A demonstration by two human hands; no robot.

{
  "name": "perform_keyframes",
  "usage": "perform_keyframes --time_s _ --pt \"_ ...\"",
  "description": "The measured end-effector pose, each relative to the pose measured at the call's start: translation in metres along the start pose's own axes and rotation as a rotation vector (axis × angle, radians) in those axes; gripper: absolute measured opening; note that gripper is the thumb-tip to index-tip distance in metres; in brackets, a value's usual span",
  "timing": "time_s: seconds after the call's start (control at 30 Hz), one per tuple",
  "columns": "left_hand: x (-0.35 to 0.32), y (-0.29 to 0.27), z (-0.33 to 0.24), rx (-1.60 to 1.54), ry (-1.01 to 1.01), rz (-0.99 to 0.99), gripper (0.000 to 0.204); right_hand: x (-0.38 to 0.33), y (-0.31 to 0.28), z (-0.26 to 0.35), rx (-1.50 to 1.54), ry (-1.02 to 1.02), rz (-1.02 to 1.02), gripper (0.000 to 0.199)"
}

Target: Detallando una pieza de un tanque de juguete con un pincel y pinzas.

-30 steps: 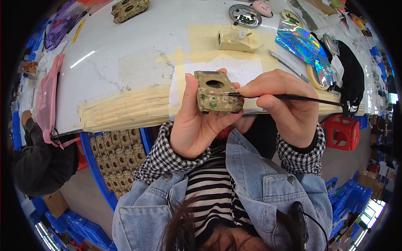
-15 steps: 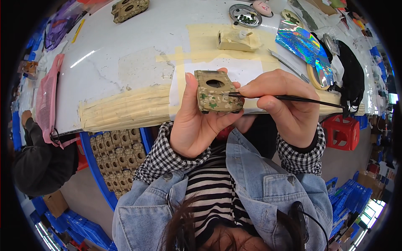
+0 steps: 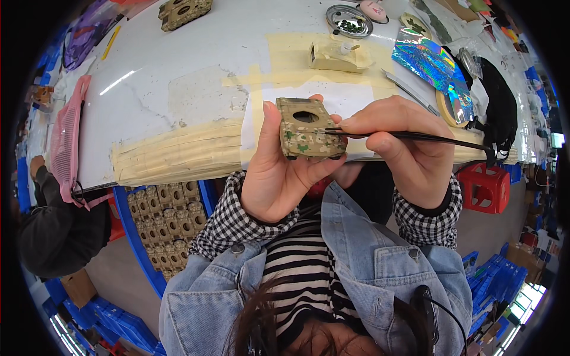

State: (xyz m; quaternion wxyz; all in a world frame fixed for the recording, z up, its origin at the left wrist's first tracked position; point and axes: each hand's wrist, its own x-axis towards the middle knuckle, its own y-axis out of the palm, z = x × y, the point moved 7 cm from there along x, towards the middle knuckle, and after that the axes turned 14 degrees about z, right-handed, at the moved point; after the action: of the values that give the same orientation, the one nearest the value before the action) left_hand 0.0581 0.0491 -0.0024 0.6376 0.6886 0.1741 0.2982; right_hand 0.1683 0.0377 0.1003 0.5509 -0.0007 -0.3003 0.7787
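Boxy camouflage tank hull [image 3: 310, 127] in left hand [image 3: 279, 172]; thin black brush [image 3: 409, 136] in right hand [image 3: 407, 151].

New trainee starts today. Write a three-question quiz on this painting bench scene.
1. True or false: the left hand holds the camouflage tank hull.
2. What does the right hand hold? A) scissors B) thin black paintbrush C) tape roll
3. What lies in the blue crate below the table edge?

Key:
1. True.
2. B; its tip meets the hull's side.
3. Rows of similar tan hulls.
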Motion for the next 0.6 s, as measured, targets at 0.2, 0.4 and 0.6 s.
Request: perform_keyframes --time_s 0.2,0.4,0.6 --pt "0.000 -0.002 0.000 -0.012 0.007 0.046 0.066 0.000 0.000 -0.001 0.019 0.009 0.005 0.013" --pt "-0.003 -0.006 -0.003 -0.017 -0.002 0.041 0.073 -0.011 -0.008 -0.009 0.315 -0.011 -0.127 0.030" --pt "-0.002 -0.006 -0.003 -0.081 -0.002 0.096 0.074 -0.006 -0.036 -0.030 -0.165 0.082 -0.396 0.011"
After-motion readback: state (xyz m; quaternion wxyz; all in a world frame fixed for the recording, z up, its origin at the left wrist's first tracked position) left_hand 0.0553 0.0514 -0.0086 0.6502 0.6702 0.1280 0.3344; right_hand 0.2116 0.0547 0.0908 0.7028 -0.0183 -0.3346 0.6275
